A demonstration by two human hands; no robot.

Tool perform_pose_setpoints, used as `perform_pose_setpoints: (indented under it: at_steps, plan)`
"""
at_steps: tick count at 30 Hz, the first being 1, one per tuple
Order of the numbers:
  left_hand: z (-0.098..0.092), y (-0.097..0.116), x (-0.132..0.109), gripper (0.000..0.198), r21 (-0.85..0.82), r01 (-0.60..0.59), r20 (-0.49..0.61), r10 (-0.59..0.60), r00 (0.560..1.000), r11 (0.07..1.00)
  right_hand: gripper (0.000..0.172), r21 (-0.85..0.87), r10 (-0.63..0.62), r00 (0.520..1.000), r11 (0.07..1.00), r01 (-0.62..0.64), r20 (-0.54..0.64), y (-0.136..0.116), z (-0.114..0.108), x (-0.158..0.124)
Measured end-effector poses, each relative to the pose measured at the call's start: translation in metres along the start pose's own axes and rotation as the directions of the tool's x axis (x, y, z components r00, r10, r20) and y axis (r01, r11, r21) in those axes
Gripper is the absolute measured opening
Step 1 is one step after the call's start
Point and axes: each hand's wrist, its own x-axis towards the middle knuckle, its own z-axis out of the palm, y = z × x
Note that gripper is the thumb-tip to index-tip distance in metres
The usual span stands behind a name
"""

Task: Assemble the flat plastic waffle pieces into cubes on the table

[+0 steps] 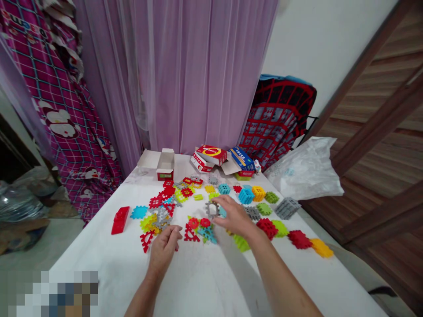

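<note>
My right hand (234, 215) reaches over the middle of the table, its thumb and fingers around a grey square toothed frame piece (209, 209). My left hand (165, 242) is closed near the table's front left, fingers curled; a bit of red shows under them, too small to name. Between the hands lie red round pieces (193, 223), a red triangular piece (191, 234) and a blue triangular piece (207, 234). Beside my left hand are a red triangular frame (146, 240) and a pile of yellow and grey pieces (148, 223).
Toothed stacks in blue (246, 196), grey (287, 208), red (299, 239) and yellow (322, 248) stand on the right. A red block (120, 220) lies far left. Behind are an open box (165, 165), a red box (211, 154), a blue box (242, 158) and a white bag (307, 169).
</note>
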Motion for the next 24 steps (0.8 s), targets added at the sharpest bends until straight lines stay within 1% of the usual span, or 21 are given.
perform_pose_setpoints:
  at_steps: [2, 3, 5, 7, 9, 12, 21, 24]
  plan:
    - [0.000, -0.001, 0.000, 0.048, 0.016, 0.000, 0.009, 0.000, 1.000, 1.000, 0.059, -0.107, 0.041, 0.999, 0.994, -0.039, 0.018, 0.034, -0.021, 0.003]
    - [0.000, -0.001, 0.000, 0.048, 0.027, 0.004, 0.011, -0.005, 1.000, 1.000, 0.059, -0.173, 0.092, 0.995, 0.981, -0.085, 0.037, 0.051, -0.030, 0.003]
    - [0.000, -0.001, 0.000, 0.049, 0.043, 0.016, 0.011, -0.016, 1.000, 0.999, 0.060, -0.288, 0.187, 0.975, 0.946, -0.146, 0.119, 0.080, -0.045, 0.002]
    - [0.000, -0.002, 0.000, 0.050, 0.046, 0.021, 0.012, -0.022, 1.000, 0.999, 0.062, -0.369, 0.244, 0.949, 0.916, -0.159, 0.197, 0.102, -0.052, -0.001]
    - [0.000, -0.002, 0.001, 0.051, 0.046, 0.019, 0.010, -0.019, 1.000, 0.999, 0.064, -0.407, 0.261, 0.935, 0.902, -0.146, 0.242, 0.115, -0.055, -0.005]
    - [0.000, -0.002, 0.001, 0.051, 0.056, 0.009, 0.001, -0.009, 1.000, 0.998, 0.065, -0.411, 0.259, 0.930, 0.901, -0.136, 0.260, 0.121, -0.053, -0.008]
    - [-0.001, -0.014, 0.002, 0.052, 0.070, -0.015, 0.008, 0.014, 1.000, 0.997, 0.067, -0.410, 0.270, 0.912, 0.903, -0.129, 0.309, 0.117, -0.048, -0.002]
    - [0.000, -0.012, 0.002, 0.052, 0.072, -0.016, 0.001, 0.016, 1.000, 0.997, 0.068, -0.402, 0.285, 0.901, 0.905, -0.140, 0.327, 0.115, -0.047, -0.001]
